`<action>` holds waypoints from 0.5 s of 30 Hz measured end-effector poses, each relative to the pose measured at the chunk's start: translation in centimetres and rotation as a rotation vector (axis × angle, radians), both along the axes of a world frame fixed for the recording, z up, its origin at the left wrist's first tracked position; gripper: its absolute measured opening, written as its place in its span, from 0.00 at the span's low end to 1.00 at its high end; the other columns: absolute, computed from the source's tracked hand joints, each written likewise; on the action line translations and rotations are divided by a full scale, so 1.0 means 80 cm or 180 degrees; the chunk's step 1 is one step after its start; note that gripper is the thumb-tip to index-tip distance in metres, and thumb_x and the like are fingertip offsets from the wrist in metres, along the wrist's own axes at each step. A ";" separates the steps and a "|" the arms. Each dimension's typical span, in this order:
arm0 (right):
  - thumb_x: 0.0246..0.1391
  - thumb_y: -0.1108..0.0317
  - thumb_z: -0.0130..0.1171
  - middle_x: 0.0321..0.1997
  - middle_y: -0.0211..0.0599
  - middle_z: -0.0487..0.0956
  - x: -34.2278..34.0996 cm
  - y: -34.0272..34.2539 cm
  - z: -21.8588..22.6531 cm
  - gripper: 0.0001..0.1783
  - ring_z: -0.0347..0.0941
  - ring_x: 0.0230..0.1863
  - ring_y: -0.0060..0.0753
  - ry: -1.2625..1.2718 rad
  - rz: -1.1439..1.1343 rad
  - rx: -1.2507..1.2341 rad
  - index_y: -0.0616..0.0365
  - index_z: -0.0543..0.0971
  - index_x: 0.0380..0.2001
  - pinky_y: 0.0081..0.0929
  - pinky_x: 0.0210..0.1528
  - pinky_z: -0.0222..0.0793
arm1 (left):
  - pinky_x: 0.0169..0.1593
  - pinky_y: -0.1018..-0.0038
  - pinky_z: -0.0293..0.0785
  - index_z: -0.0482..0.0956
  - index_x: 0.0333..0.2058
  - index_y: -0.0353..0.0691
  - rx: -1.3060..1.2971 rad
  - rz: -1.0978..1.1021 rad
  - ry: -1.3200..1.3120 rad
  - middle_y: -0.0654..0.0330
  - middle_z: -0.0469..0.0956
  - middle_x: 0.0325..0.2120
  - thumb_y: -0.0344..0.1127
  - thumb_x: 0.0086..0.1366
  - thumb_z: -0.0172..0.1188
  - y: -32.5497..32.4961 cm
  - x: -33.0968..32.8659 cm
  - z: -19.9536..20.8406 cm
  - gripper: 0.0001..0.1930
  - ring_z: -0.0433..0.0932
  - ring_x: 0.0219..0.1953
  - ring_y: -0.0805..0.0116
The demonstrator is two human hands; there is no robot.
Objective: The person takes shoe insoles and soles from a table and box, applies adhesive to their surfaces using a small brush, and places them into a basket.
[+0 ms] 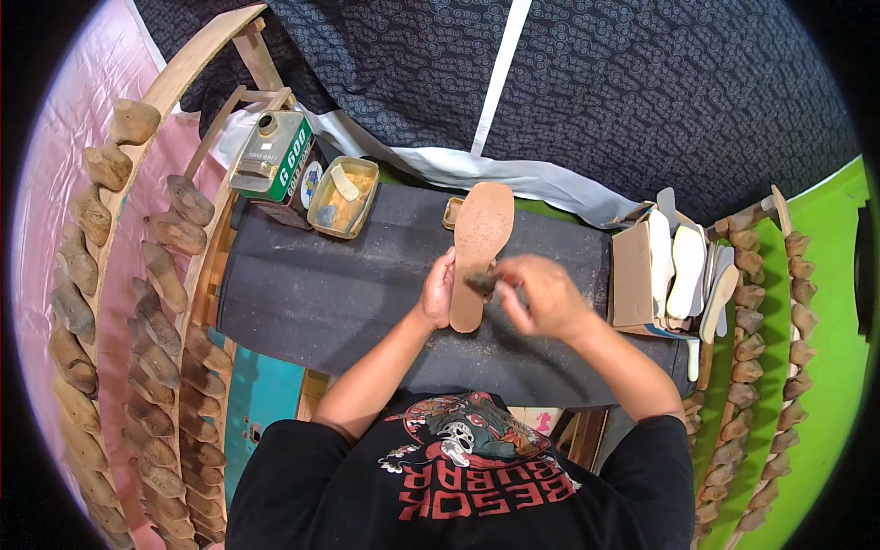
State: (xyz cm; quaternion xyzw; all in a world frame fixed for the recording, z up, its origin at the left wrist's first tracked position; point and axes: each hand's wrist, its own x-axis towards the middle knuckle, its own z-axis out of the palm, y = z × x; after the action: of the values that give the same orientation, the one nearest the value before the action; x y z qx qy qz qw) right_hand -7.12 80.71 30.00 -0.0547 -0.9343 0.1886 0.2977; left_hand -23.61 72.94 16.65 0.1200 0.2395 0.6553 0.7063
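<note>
A tan shoe sole [484,220] stands lengthwise over the middle of the dark-covered table [302,293], its wide forepart pointing away from me. My left hand [438,291] grips its left edge near the narrow heel end. Closed fingers of my right hand [543,295] hold a small dark piece [479,280] against the sole's face, just above the heel; its exact kind is too unclear to name. Partly hidden behind the sole is a small shallow container [451,213].
A metal can [272,160] and a tub of yellowish paste [362,202] with a spatula [345,182] stand at the far left. A cardboard box [632,280] of soles [686,270] sits at the right. Racks of wooden shoe lasts [163,275] flank both sides.
</note>
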 end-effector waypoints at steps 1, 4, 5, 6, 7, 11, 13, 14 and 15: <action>0.54 0.76 0.63 0.33 0.46 0.80 -0.001 0.013 -0.003 0.13 0.79 0.31 0.46 0.0107 -0.0182 0.0008 0.65 0.76 0.43 0.36 0.35 0.76 | 0.42 0.66 0.78 0.75 0.54 0.37 0.0186 -0.0029 -0.0003 0.55 0.81 0.38 0.60 0.77 0.33 -0.001 0.001 -0.008 0.33 0.81 0.38 0.63; 0.59 0.74 0.61 0.34 0.47 0.80 -0.013 0.059 0.000 0.10 0.80 0.33 0.50 0.0193 -0.0706 -0.0124 0.63 0.74 0.44 0.39 0.37 0.76 | 0.42 0.64 0.78 0.75 0.55 0.38 0.0559 -0.0236 -0.0255 0.57 0.80 0.36 0.58 0.77 0.35 -0.007 0.007 -0.027 0.31 0.79 0.35 0.64; 0.61 0.74 0.60 0.34 0.47 0.81 -0.017 0.074 -0.001 0.10 0.81 0.33 0.49 0.0318 -0.0837 -0.0140 0.63 0.74 0.44 0.38 0.37 0.76 | 0.40 0.64 0.78 0.75 0.52 0.36 0.0506 -0.0368 -0.0054 0.56 0.78 0.33 0.58 0.77 0.34 -0.012 0.006 -0.039 0.31 0.77 0.32 0.64; 0.62 0.73 0.59 0.34 0.48 0.81 -0.021 0.087 -0.005 0.09 0.81 0.33 0.48 0.0442 -0.0955 -0.0167 0.64 0.74 0.44 0.37 0.38 0.76 | 0.40 0.64 0.78 0.75 0.52 0.36 0.0497 -0.0363 -0.0041 0.56 0.78 0.33 0.58 0.77 0.34 -0.019 0.008 -0.045 0.31 0.77 0.32 0.64; 0.65 0.71 0.58 0.34 0.48 0.82 -0.024 0.098 -0.010 0.08 0.82 0.33 0.44 0.0475 -0.0995 -0.0589 0.65 0.74 0.43 0.34 0.38 0.76 | 0.40 0.66 0.78 0.75 0.52 0.36 0.0381 -0.0387 0.0029 0.56 0.79 0.32 0.59 0.77 0.34 -0.027 0.009 -0.051 0.32 0.78 0.32 0.64; 0.68 0.67 0.56 0.33 0.46 0.83 -0.043 0.128 -0.044 0.10 0.82 0.33 0.37 0.0217 -0.1462 -0.1340 0.65 0.75 0.42 0.31 0.37 0.74 | 0.38 0.67 0.79 0.76 0.51 0.36 0.0153 -0.0329 0.0112 0.55 0.79 0.33 0.60 0.77 0.35 -0.052 0.007 -0.075 0.32 0.79 0.32 0.65; 0.69 0.66 0.55 0.33 0.46 0.84 -0.042 0.140 -0.093 0.10 0.82 0.33 0.36 0.0205 -0.1515 -0.1486 0.65 0.76 0.42 0.31 0.38 0.74 | 0.38 0.67 0.79 0.76 0.51 0.36 0.0105 -0.0288 0.0110 0.55 0.79 0.34 0.59 0.77 0.35 -0.059 0.002 -0.075 0.31 0.79 0.33 0.65; 0.69 0.66 0.55 0.34 0.46 0.84 -0.051 0.139 -0.102 0.11 0.82 0.34 0.35 0.0186 -0.1511 -0.1632 0.65 0.76 0.42 0.32 0.38 0.74 | 0.38 0.66 0.79 0.76 0.51 0.36 0.0079 -0.0100 -0.0046 0.56 0.79 0.36 0.59 0.77 0.35 -0.066 -0.005 -0.072 0.31 0.79 0.34 0.65; 0.69 0.65 0.56 0.36 0.46 0.85 -0.051 0.134 -0.110 0.12 0.83 0.35 0.35 -0.0022 -0.1533 -0.1683 0.65 0.77 0.44 0.31 0.40 0.75 | 0.38 0.66 0.79 0.76 0.52 0.37 0.0058 0.0087 -0.0201 0.56 0.79 0.37 0.59 0.77 0.35 -0.072 -0.013 -0.070 0.31 0.79 0.34 0.65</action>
State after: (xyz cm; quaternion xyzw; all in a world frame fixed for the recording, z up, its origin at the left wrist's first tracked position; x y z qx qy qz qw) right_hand -11.20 91.46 21.21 -0.3491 -0.8144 0.3481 0.3060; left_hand -24.66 67.17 11.01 0.1024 0.2127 0.6705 0.7034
